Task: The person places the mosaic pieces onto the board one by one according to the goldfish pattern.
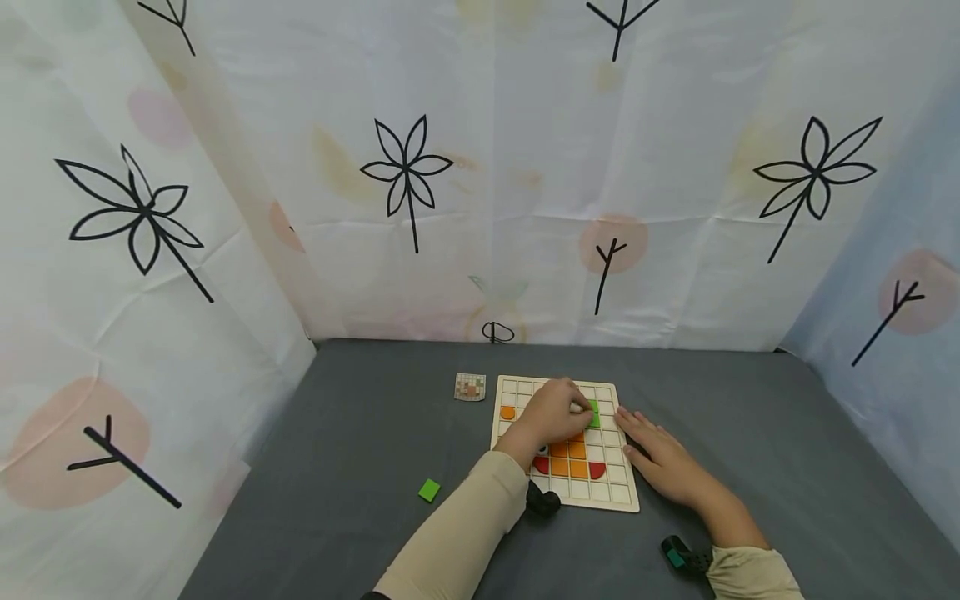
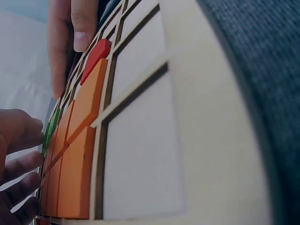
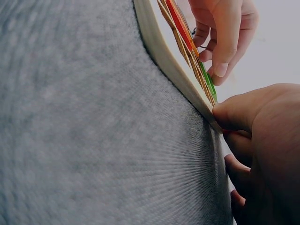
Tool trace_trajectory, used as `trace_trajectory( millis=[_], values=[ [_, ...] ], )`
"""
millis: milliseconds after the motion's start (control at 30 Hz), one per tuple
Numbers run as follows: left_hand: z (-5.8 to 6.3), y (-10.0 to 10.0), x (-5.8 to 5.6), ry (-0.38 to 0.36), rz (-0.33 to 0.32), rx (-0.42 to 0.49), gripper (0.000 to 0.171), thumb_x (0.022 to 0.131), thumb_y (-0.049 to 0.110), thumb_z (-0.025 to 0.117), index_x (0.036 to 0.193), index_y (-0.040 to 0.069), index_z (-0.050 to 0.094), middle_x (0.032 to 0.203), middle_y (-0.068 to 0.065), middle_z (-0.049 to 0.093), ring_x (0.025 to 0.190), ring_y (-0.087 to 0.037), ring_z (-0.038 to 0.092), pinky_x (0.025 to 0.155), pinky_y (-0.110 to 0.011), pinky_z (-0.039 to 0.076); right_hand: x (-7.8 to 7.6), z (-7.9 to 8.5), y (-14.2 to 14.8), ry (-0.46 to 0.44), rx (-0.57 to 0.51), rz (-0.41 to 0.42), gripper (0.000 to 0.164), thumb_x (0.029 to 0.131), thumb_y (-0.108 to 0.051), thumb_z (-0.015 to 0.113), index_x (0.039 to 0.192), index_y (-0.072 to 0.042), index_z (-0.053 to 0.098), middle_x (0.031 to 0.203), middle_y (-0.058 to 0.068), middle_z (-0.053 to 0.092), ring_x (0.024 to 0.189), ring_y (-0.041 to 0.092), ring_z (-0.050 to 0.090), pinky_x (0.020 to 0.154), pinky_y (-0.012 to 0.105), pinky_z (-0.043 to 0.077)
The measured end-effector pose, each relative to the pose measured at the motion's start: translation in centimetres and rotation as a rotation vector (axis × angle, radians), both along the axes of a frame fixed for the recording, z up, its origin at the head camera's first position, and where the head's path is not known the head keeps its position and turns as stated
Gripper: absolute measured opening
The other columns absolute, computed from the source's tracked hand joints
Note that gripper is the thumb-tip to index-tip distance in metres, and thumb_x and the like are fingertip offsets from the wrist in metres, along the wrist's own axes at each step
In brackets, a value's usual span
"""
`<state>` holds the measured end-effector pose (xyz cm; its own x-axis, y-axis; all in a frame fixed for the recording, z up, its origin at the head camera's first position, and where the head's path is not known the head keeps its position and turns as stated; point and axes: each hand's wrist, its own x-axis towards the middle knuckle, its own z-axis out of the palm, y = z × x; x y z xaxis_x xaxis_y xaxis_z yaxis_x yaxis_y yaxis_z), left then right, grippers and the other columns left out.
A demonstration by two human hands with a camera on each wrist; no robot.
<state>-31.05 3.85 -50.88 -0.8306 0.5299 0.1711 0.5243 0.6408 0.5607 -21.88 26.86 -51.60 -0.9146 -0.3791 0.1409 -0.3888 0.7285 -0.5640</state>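
Note:
My left hand (image 1: 551, 412) reaches over a pale gridded wooden board (image 1: 622, 497), its fingertips touching a green square tile (image 1: 596, 414) at the board's right part. In the left wrist view, the left hand's thumb (image 2: 21, 127) meets the green tile (image 2: 50, 132). My right hand (image 1: 663, 460) lies along the board's right side; in the right wrist view its thumb (image 3: 236, 112) touches the board's edge. Orange square tiles (image 1: 568, 468) and red curved pieces (image 1: 597, 471) sit in the grid. The left hand and sleeve hide part of the board.
A loose green tile (image 1: 429, 490) lies on the grey tablecloth (image 1: 360, 433), left of the board. Behind it is a small printed picture card (image 1: 470, 387). An orange round piece (image 1: 507, 412) sits in the grid's upper left. A patterned curtain (image 1: 525, 167) stands behind the table.

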Motion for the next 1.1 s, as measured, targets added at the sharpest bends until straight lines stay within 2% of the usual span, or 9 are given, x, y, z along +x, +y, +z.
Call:
trace_trajectory(
  millis=[400,633,833,1000,1100],
  values=[
    [-0.2,-0.1,0.1,0.027,0.004,-0.037,0.022,0.102,0.029,0.07,0.114,0.018,0.084,0.117,0.002,0.072,0.107,-0.013,0.066,0.095,-0.024,0.055,0.0,-0.2,-0.1,-0.004,-0.005,-0.011,0.055,0.11,-0.019,0.057,0.159,0.002,0.045,0.168,0.025,0.038,0.154,0.057,0.031,0.119,0.076,0.023],
    [-0.2,-0.9,0.1,-0.016,-0.037,0.026,0.024,0.103,0.029,0.069,0.12,0.017,0.082,0.118,0.001,0.07,0.099,-0.01,0.062,0.09,-0.024,0.054,0.0,-0.1,-0.2,0.006,0.001,-0.008,0.055,0.11,-0.018,0.057,0.159,0.003,0.045,0.167,0.025,0.038,0.153,0.057,0.031,0.118,0.076,0.024],
    [0.2,-2.8,0.7,-0.089,-0.066,0.085,0.027,0.105,0.03,0.067,0.125,0.015,0.079,0.12,0.0,0.068,0.101,-0.009,0.062,0.09,-0.024,0.055,0.0,0.0,-0.2,-0.009,0.006,-0.015,0.055,0.11,-0.019,0.057,0.159,0.002,0.045,0.168,0.024,0.038,0.154,0.056,0.031,0.119,0.076,0.023],
    [0.2,-5.3,1.5,-0.088,-0.066,0.11,0.028,0.106,0.029,0.066,0.127,0.013,0.077,0.117,-0.001,0.069,0.099,-0.013,0.063,0.088,-0.026,0.055,0.1,0.1,-0.2,-0.013,0.016,-0.021,0.056,0.11,-0.021,0.057,0.16,0.001,0.044,0.169,0.023,0.037,0.155,0.055,0.03,0.12,0.075,0.023],
    [0.1,-7.0,2.1,-0.088,-0.06,0.145,0.027,0.105,0.027,0.068,0.124,0.01,0.077,0.117,-0.004,0.07,0.103,-0.017,0.066,0.092,-0.029,0.056,0.1,0.2,-0.1,-0.014,0.019,-0.021,0.056,0.11,-0.021,0.057,0.16,0.001,0.044,0.169,0.024,0.037,0.155,0.055,0.03,0.12,0.075,0.023]
  ],
)
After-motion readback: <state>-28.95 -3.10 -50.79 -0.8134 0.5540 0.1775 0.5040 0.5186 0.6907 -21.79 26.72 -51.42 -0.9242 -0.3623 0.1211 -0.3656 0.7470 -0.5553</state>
